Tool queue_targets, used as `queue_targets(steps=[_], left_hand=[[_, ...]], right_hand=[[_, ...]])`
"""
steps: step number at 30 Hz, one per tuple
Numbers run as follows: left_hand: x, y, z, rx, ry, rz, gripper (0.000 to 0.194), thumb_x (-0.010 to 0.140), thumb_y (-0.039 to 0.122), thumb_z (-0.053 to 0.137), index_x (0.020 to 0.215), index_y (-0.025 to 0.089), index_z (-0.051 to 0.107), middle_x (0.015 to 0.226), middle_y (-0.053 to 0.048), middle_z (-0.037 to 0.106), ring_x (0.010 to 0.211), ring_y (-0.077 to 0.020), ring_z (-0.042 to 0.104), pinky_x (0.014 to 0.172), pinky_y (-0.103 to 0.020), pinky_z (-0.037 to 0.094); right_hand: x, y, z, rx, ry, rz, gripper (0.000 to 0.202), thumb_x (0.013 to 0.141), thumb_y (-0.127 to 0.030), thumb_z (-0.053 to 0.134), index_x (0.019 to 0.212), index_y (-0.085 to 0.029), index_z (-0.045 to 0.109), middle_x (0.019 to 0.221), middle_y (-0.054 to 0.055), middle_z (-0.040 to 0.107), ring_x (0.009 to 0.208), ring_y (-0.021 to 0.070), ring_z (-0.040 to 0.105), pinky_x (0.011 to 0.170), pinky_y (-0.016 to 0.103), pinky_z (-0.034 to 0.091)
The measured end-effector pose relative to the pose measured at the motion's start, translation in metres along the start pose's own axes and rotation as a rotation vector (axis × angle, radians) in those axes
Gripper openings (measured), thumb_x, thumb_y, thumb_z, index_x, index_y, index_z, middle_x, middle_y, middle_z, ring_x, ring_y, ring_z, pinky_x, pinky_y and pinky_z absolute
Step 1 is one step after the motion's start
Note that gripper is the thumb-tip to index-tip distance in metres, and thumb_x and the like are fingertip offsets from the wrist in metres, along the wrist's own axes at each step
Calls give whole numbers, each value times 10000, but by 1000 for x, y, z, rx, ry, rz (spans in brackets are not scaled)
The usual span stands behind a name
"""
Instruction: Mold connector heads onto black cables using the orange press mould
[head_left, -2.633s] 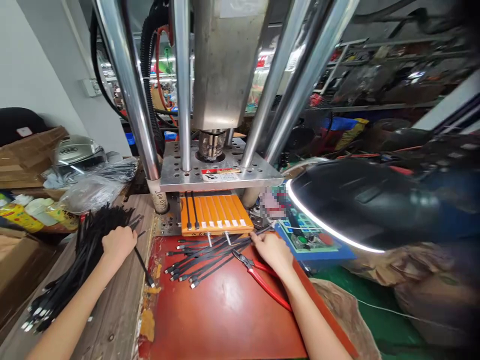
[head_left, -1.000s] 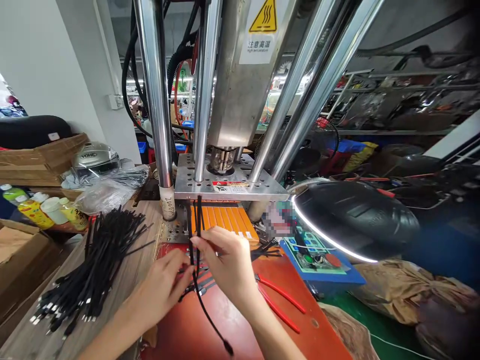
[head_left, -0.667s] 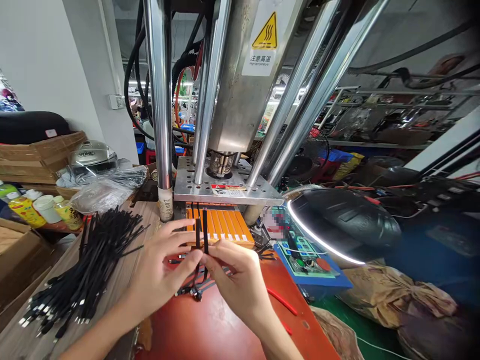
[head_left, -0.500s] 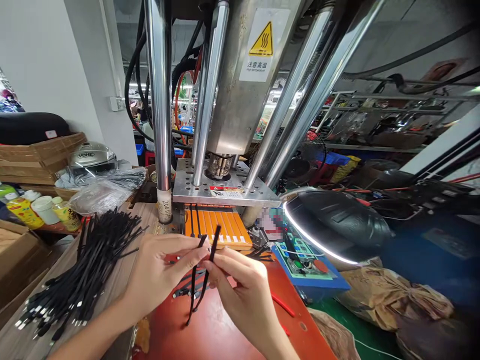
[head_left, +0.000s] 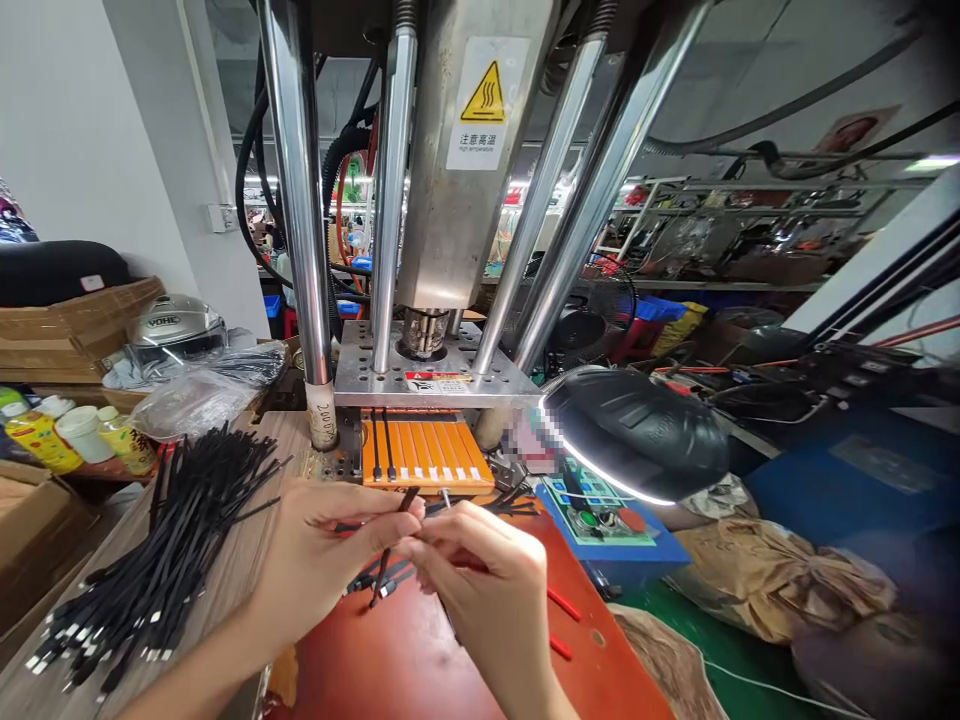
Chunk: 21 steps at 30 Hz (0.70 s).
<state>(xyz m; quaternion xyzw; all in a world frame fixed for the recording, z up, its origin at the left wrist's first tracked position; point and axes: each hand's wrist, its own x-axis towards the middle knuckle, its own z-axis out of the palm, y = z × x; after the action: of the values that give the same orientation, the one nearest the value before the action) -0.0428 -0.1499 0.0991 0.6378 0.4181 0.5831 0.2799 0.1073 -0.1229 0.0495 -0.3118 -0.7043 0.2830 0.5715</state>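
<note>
My left hand (head_left: 341,535) pinches a short flat black cable (head_left: 382,575), whose lower end hangs over the reddish-orange work surface. Close beside it, my right hand (head_left: 480,565) is closed with the fingertips together. A small silvery connector tip (head_left: 445,494) pokes up above the right fingers, and most of that piece is hidden. Beyond both hands lies an orange slotted fixture (head_left: 442,450) under the press plate, with two black cables in its left slots and white marks along its front edge. More black cables (head_left: 517,500) lie behind my right hand.
A heap of black cables (head_left: 180,530) covers the wooden board on the left. The metal press plate (head_left: 450,385) overhangs the fixture between steel columns, with a heat warning above. At right are a control box (head_left: 600,520) and a lit lamp (head_left: 637,430). Red sticks (head_left: 562,605) lie nearby.
My right hand has turned its cable, so a connector tip now points up where a black strip stood. The cable's hanging loop no longer shows. The view has shifted slightly.
</note>
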Motion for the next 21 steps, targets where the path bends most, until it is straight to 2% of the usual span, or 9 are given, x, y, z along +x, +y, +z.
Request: queue_targets(steps=[2, 5, 9, 13, 15, 18, 20, 21], left_hand=[[0, -2, 1, -11, -5, 0, 98, 762, 227, 728, 813, 296, 776, 711, -4, 739, 567, -165, 697, 506, -187, 559], [0, -4, 2, -34, 19, -6, 47, 756, 264, 738, 763, 285, 779, 717, -15, 739, 616, -192, 711, 569, -222, 588], [0, -8, 3, -30, 21, -24, 63, 768, 280, 727, 793, 265, 783, 751, -29, 746, 628, -196, 709, 577, -234, 588], [4, -18, 6, -55, 77, -98, 110, 762, 322, 730, 763, 225, 783, 670, -30, 731, 612, -177, 691, 547, -206, 559], [13, -26, 7, -134, 152, -155, 153, 749, 358, 744, 765, 209, 775, 703, -33, 734, 672, -176, 691, 604, -215, 563], [38, -37, 9, -235, 221, -160, 211, 770, 392, 726, 812, 187, 756, 786, -40, 732, 765, -167, 672, 714, -247, 555], [59, -45, 7, -220, 161, -142, 258, 813, 417, 673, 850, 171, 742, 841, -53, 727, 817, -171, 660, 759, -268, 542], [68, -49, 6, -152, 93, -130, 285, 828, 431, 648, 859, 162, 738, 851, -60, 726, 818, -178, 658, 761, -279, 538]], right_hand=[[-1, 1, 4, 8, -1, 20, 145, 838, -253, 689, 705, -199, 709, 566, -15, 536, 427, 91, 510, 373, 184, 390], [3, 1, 7, 57, -14, 15, 177, 853, -311, 675, 722, -201, 720, 541, -21, 474, 435, 94, 478, 363, 187, 353], [8, 1, 10, 62, -24, 0, 355, 847, -411, 677, 576, -182, 660, 504, -27, 417, 422, 87, 398, 371, 201, 319], [5, 7, 16, 78, -55, 9, 367, 859, -447, 658, 614, -175, 680, 526, -21, 443, 446, 90, 410, 408, 205, 339], [0, 14, 19, 56, -92, 17, 357, 888, -441, 621, 670, -169, 698, 567, -5, 495, 477, 95, 440, 434, 207, 347], [-3, 32, 21, -12, -161, 29, 433, 914, -442, 579, 597, -156, 650, 554, 2, 509, 498, 101, 436, 459, 217, 325], [3, 47, 18, -52, -224, 59, 493, 900, -471, 583, 521, -156, 592, 508, -7, 483, 484, 102, 416, 465, 223, 312], [9, 56, 16, -64, -255, 96, 512, 886, -492, 589, 497, -159, 569, 482, -13, 471, 469, 103, 412, 463, 223, 312]])
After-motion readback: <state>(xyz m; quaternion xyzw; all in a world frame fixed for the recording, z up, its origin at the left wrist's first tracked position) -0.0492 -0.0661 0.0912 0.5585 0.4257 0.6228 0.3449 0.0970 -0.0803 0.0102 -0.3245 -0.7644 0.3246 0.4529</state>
